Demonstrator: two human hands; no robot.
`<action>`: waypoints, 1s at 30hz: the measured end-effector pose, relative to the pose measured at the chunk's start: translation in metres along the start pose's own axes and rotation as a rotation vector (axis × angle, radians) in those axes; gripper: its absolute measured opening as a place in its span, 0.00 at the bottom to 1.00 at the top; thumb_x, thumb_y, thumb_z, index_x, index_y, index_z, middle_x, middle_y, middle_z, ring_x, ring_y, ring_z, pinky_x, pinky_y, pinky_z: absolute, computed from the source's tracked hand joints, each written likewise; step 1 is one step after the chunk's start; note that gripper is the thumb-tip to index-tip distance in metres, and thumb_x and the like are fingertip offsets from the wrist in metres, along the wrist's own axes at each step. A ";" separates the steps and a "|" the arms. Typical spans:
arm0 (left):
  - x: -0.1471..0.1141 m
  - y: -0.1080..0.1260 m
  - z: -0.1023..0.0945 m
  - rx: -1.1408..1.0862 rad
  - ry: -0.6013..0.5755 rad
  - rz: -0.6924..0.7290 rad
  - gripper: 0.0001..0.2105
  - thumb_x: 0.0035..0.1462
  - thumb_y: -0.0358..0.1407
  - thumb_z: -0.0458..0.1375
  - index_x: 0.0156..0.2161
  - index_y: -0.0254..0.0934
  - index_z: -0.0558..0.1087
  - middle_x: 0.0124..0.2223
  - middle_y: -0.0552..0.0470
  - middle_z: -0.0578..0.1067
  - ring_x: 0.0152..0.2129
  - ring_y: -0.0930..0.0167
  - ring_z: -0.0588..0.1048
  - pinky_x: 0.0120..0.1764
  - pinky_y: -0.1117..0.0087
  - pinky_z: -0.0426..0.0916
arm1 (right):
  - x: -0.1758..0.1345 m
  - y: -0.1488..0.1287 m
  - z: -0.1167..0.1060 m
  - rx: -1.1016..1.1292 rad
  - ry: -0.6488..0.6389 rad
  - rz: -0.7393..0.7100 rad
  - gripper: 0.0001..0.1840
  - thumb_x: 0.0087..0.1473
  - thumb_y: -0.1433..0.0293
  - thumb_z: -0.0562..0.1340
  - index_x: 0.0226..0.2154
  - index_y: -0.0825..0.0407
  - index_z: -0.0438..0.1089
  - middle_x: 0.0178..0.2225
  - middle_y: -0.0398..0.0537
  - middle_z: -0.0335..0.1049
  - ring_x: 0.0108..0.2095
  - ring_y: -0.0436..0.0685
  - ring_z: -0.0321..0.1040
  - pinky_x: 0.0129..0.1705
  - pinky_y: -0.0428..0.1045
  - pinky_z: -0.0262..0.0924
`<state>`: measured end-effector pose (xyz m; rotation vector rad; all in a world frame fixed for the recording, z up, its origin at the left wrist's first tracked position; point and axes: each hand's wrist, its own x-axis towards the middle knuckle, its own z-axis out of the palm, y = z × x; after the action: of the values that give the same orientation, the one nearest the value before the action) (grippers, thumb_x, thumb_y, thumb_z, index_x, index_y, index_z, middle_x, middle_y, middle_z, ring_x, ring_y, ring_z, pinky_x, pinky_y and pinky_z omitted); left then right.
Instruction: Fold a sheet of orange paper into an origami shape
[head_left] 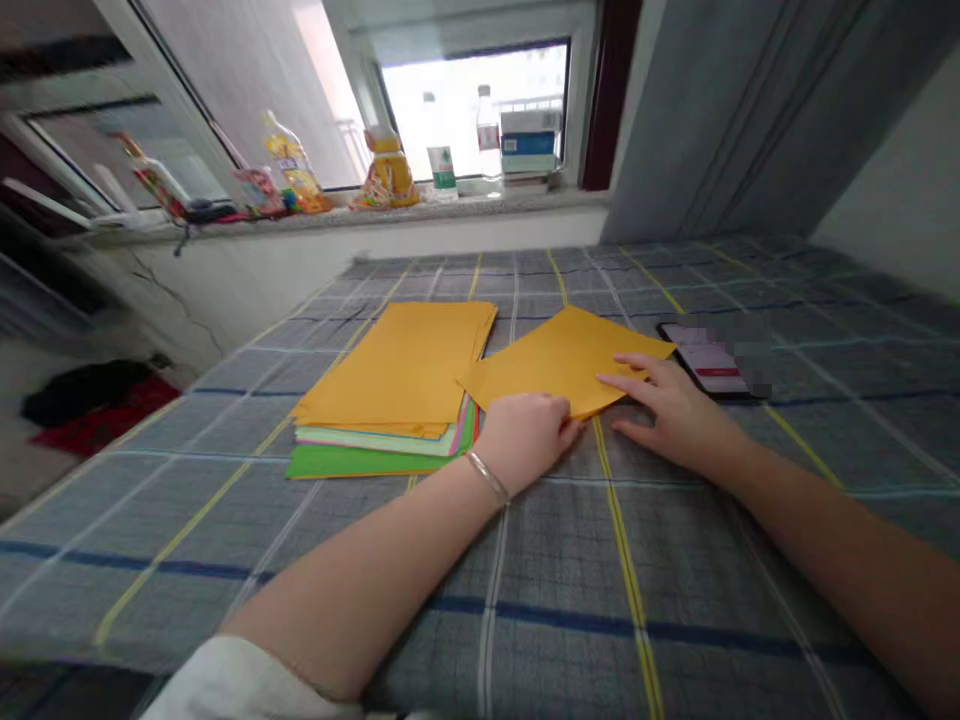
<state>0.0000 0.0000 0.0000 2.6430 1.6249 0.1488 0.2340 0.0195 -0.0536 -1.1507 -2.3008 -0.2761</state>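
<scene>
A sheet of orange-yellow paper (pixel 559 355) lies turned at an angle on the checked cloth, its left corner near the paper stack. My left hand (pixel 525 432), with a bangle (pixel 487 478) at the wrist, has its fingers curled at the sheet's near edge; the fingertips are partly hidden. My right hand (pixel 664 405) rests with fingers spread on the sheet's right part. Left of it lies a stack of paper (pixel 397 365), orange-yellow on top, with pale and green sheets (pixel 367 460) sticking out below.
A phone (pixel 712 360) lies on the checked cloth (pixel 555 570), just beyond my right hand. Along the windowsill (pixel 337 215) stand bottles, a green-and-white tube (pixel 442 172) and a blue-and-white box (pixel 529 145). A grey curtain (pixel 712 120) hangs at the right.
</scene>
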 end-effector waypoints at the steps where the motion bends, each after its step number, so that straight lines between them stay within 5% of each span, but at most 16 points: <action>1: 0.000 0.002 0.002 -0.011 0.001 0.034 0.17 0.67 0.47 0.53 0.40 0.37 0.80 0.38 0.45 0.82 0.36 0.59 0.81 0.32 0.64 0.67 | -0.001 -0.003 0.000 0.010 -0.017 -0.021 0.25 0.53 0.71 0.69 0.54 0.54 0.75 0.59 0.65 0.67 0.57 0.71 0.66 0.58 0.66 0.64; 6: -0.003 0.006 0.006 -0.130 0.021 0.143 0.17 0.67 0.47 0.53 0.39 0.40 0.80 0.36 0.50 0.82 0.34 0.64 0.80 0.33 0.67 0.67 | -0.005 -0.010 0.001 0.058 -0.118 -0.052 0.11 0.59 0.71 0.63 0.43 0.48 0.80 0.51 0.54 0.75 0.50 0.64 0.72 0.51 0.62 0.69; 10: -0.001 0.000 0.004 -0.181 0.110 0.086 0.19 0.68 0.47 0.50 0.38 0.38 0.80 0.36 0.49 0.82 0.35 0.65 0.80 0.38 0.65 0.69 | -0.004 0.000 0.002 0.131 -0.175 -0.024 0.11 0.61 0.71 0.60 0.36 0.46 0.80 0.44 0.48 0.79 0.45 0.62 0.75 0.46 0.60 0.71; 13: 0.004 -0.013 0.004 -0.150 0.213 0.058 0.15 0.67 0.41 0.52 0.43 0.37 0.80 0.45 0.48 0.82 0.44 0.64 0.79 0.49 0.63 0.69 | -0.005 0.012 0.004 0.261 -0.162 -0.002 0.11 0.60 0.71 0.60 0.34 0.46 0.80 0.44 0.48 0.81 0.44 0.60 0.77 0.49 0.59 0.71; 18: 0.016 -0.045 0.007 -0.018 0.157 -0.113 0.16 0.67 0.40 0.52 0.49 0.36 0.79 0.51 0.46 0.80 0.50 0.60 0.76 0.51 0.61 0.70 | -0.010 0.029 0.002 0.510 -0.221 0.144 0.08 0.55 0.66 0.63 0.32 0.44 0.80 0.44 0.47 0.81 0.51 0.63 0.76 0.58 0.63 0.66; 23: 0.022 -0.065 0.012 0.033 0.039 0.095 0.17 0.67 0.40 0.51 0.54 0.38 0.77 0.57 0.47 0.76 0.53 0.61 0.76 0.56 0.59 0.67 | -0.010 0.035 -0.007 0.647 -0.413 0.198 0.09 0.54 0.61 0.64 0.31 0.44 0.79 0.49 0.48 0.79 0.60 0.65 0.67 0.64 0.67 0.58; 27: 0.024 -0.068 0.018 0.006 0.014 0.190 0.18 0.66 0.42 0.53 0.56 0.40 0.75 0.60 0.48 0.74 0.56 0.60 0.74 0.60 0.57 0.64 | -0.010 0.040 -0.014 0.470 -0.434 0.190 0.07 0.52 0.62 0.64 0.29 0.43 0.78 0.52 0.47 0.78 0.61 0.69 0.66 0.68 0.76 0.38; 30: 0.025 -0.069 0.019 -0.022 0.017 0.199 0.19 0.65 0.43 0.54 0.56 0.39 0.76 0.60 0.48 0.74 0.57 0.60 0.72 0.61 0.55 0.63 | -0.014 0.045 -0.017 0.467 -0.419 0.202 0.07 0.52 0.63 0.62 0.28 0.45 0.76 0.53 0.48 0.77 0.60 0.68 0.68 0.67 0.73 0.46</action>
<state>-0.0484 0.0542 -0.0231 2.7892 1.3529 0.1941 0.2822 0.0308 -0.0496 -1.2588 -2.3782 0.6016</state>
